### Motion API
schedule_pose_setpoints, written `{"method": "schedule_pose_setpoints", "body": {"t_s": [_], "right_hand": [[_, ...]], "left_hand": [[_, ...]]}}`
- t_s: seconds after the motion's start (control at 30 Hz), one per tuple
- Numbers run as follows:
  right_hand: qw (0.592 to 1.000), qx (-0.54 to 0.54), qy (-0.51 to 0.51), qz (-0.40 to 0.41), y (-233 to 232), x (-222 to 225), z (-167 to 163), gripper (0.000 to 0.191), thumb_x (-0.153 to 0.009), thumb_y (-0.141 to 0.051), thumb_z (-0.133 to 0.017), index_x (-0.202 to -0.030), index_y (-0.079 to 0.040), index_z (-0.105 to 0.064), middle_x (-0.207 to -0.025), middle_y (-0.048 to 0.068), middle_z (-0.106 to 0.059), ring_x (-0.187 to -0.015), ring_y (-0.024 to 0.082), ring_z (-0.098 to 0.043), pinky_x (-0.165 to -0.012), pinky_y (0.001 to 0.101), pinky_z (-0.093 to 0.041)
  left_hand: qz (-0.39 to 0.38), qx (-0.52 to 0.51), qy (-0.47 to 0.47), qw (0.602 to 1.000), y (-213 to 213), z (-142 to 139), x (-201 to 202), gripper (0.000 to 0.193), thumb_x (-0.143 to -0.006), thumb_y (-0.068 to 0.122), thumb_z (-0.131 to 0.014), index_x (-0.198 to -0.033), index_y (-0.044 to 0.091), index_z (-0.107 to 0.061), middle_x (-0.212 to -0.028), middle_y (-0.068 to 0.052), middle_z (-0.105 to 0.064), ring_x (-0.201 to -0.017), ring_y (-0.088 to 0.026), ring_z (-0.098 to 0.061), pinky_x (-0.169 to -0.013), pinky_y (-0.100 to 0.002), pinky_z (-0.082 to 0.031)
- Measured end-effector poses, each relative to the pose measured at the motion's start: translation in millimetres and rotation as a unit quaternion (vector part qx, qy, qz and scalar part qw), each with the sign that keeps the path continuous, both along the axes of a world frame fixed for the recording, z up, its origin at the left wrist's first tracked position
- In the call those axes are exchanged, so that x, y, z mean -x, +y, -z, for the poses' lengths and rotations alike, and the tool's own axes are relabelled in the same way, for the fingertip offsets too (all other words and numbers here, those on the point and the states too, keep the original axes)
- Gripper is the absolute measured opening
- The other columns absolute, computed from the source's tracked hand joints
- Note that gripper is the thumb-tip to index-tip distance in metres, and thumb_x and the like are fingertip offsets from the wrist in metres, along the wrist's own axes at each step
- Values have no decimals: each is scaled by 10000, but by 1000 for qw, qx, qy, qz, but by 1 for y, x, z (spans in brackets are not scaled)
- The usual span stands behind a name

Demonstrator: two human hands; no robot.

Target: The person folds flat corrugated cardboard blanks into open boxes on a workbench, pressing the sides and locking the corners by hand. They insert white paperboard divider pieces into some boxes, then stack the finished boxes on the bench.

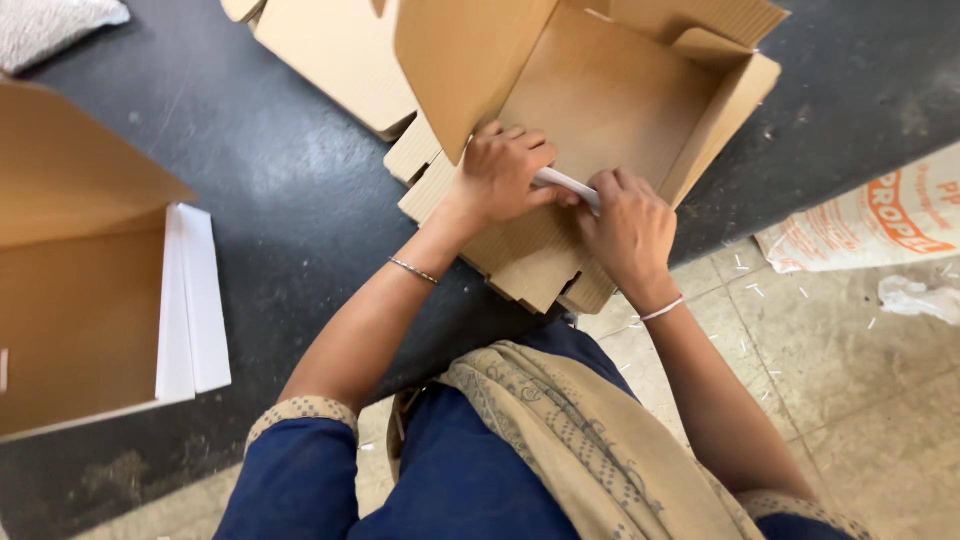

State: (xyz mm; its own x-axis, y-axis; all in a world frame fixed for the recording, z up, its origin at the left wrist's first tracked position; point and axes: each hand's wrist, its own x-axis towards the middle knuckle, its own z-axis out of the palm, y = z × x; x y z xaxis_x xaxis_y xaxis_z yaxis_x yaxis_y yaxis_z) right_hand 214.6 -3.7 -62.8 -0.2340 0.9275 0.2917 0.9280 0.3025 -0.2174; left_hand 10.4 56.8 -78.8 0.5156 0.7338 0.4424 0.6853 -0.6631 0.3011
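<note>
You're pinching a thin white strip (566, 184) between both hands right now. Your left hand (503, 172) is curled shut around its one end, fingers folded over it, and your right hand (630, 228) is closed on the other end, knuckles up. The strip is sitting just above the front wall of the cardboard box (610, 110), right where that wall is meeting the box floor, and only a short bit of it is showing between your two fists.

The box itself is lying half folded on the dark mat (290, 190), with its near edge hanging toward you and its corner poking over the mat's edge. One big flap (465, 55) is standing up on the left side, right above your left hand, and the right wall is tilting up too. A flat cardboard blank (335, 55) is lying behind it, partly tucked under the box.

You're wearing a thin metal bangle (413, 270) on the left wrist and a white band (663, 309) on the right one.

Off to your left, another brown carton (75, 260) is sitting on the mat with a stack of white sheets (192, 300) leaning against its side. On your right, a printed white sack (880, 225) is lying on the tiled floor (860, 400), well apart from the box.
</note>
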Motion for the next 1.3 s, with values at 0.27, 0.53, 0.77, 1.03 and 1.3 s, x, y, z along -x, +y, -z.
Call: {"method": "schedule_pose_setpoints", "body": {"t_s": [0.27,0.53,0.77,1.03,1.3], "right_hand": [[996,86,-18,-12,-10,12,-22,299,-866,-289,-713,-1010,-35,-650,-1011,136,-652,-938,323,-661,-725,441,-543],[982,-1,134,-130,-27,-17,-100,251,-903,-15,-619,-1117,-103,-717,-1131,103,-703,-984,305,-693,-816,388,-566],[977,-97,54,-183,76,-75,-90,451,-950,56,-652,-1375,-90,-694,-1431,97,-607,-1328,335,-557,-1109,433,-483],[951,-108,-94,-275,78,-88,-86,216,-760,-190,-849,-891,-257,-690,-1503,-6,-571,-1497,309,-428,-1161,488,-392],[957,-16,-86,-278,57,-99,-83,600,-811,-149,-783,-1374,-20,-621,-1356,116,-642,-1213,303,-616,-1012,408,-498]], "left_hand": [[62,85,67,992,20,6,13,389,-801,539,-776,-839,154,-739,-898,-39,-710,-964,-291,-650,-873,-483,-459],[-152,-164,170,960,7,-23,95,162,-826,146,-745,-950,251,-746,-1154,-76,-695,-1271,-252,-528,-1151,-504,-373],[-114,151,-99,977,-70,-37,-18,365,-831,353,-799,-1086,103,-720,-1099,-145,-720,-1080,-341,-634,-1019,-484,-422],[-163,117,89,976,-93,-43,-19,151,-844,64,-658,-880,132,-788,-935,-39,-766,-1079,-246,-641,-1145,-421,-389],[-269,137,-96,948,-111,-76,-13,381,-1020,332,-626,-1262,41,-670,-1307,-136,-657,-1216,-304,-615,-1056,-451,-477]]}}
